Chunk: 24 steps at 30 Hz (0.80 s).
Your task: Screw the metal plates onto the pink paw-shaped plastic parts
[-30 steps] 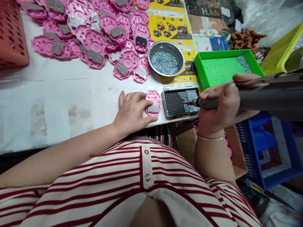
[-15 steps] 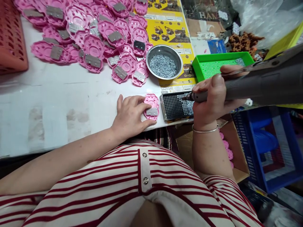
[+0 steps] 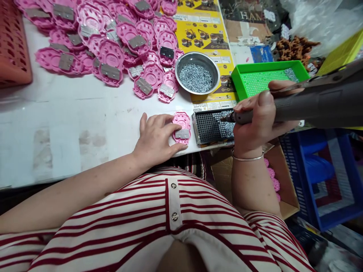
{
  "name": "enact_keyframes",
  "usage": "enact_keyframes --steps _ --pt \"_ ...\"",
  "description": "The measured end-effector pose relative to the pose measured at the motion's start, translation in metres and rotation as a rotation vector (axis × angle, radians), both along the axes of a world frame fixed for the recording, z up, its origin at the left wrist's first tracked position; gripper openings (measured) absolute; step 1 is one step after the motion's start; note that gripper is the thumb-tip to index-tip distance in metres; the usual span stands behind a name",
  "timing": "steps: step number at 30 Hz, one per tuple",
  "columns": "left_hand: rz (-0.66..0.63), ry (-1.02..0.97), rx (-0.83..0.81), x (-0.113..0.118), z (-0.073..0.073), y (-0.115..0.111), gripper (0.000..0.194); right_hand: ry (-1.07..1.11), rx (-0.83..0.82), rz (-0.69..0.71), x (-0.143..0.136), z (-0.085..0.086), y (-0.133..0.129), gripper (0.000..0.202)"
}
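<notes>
A pink plastic part [image 3: 181,121] with a grey metal plate lies on the white table, and my left hand [image 3: 158,138] grips it from its left side. My right hand [image 3: 256,119] is closed around a dark power screwdriver [image 3: 314,104]. Its bit points left, over a black perforated tray [image 3: 208,127] that holds small screws at its right part. Whether the bit touches a screw is too small to tell. Behind the tray stands a metal bowl [image 3: 197,73] of small screws.
Many pink parts [image 3: 110,60] are heaped at the back left beside a red basket [image 3: 14,49]. A green tray [image 3: 241,79] stands behind my right hand. Below the table's right edge are a cardboard box [image 3: 286,177] and blue crates [image 3: 312,196].
My right hand and the screwdriver have shifted slightly to the right, and the bit has moved right over the black tray. My left hand stays on the pink part.
</notes>
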<state>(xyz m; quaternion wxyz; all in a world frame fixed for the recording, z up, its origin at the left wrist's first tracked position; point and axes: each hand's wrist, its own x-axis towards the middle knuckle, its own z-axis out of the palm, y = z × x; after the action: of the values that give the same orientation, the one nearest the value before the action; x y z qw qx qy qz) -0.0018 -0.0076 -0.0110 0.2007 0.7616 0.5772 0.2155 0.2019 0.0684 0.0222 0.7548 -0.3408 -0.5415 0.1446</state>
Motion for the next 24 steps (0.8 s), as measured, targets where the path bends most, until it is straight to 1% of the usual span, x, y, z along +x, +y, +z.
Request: enact_keyframes --steps 2,4,8,11,13,15,16,18,20,21,24 --pt "0.0 0.004 -0.012 0.0 0.001 0.0 0.04 -0.004 0.009 -0.001 0.0 -0.001 0.001 0.014" --pt "0.001 0.005 -0.018 0.0 0.002 0.0 0.04 0.015 0.065 -0.002 0.0 -0.003 0.003 0.012" --pt "-0.002 0.008 -0.019 -0.001 0.003 0.0 0.041 0.011 0.126 -0.028 0.002 -0.006 0.008 0.017" --pt "-0.026 0.007 -0.027 -0.003 0.003 0.0 0.04 -0.004 0.096 -0.037 0.001 0.001 0.005 0.021" --pt "-0.047 0.001 -0.027 -0.005 0.002 0.001 0.039 0.038 0.077 -0.013 -0.003 0.011 -0.001 0.016" --pt "-0.063 -0.002 -0.02 -0.006 0.0 0.001 0.039 0.102 0.072 0.052 -0.011 0.022 -0.011 0.01" --pt "-0.069 -0.005 -0.012 -0.006 -0.001 0.002 0.042 0.13 0.07 0.112 -0.016 0.027 -0.015 0.011" --pt "-0.07 -0.012 0.011 -0.006 -0.004 0.002 0.054 0.144 0.048 0.248 -0.025 0.033 -0.025 0.014" --pt "-0.058 -0.016 0.033 -0.005 -0.005 0.003 0.062 0.1 0.028 0.369 -0.035 0.032 -0.033 0.009" --pt "-0.051 -0.015 0.038 -0.005 -0.006 0.003 0.06 0.072 0.015 0.403 -0.039 0.03 -0.037 0.006" --pt "-0.038 -0.013 0.03 -0.004 -0.004 0.004 0.047 -0.002 -0.08 0.398 -0.05 0.019 -0.044 0.015"
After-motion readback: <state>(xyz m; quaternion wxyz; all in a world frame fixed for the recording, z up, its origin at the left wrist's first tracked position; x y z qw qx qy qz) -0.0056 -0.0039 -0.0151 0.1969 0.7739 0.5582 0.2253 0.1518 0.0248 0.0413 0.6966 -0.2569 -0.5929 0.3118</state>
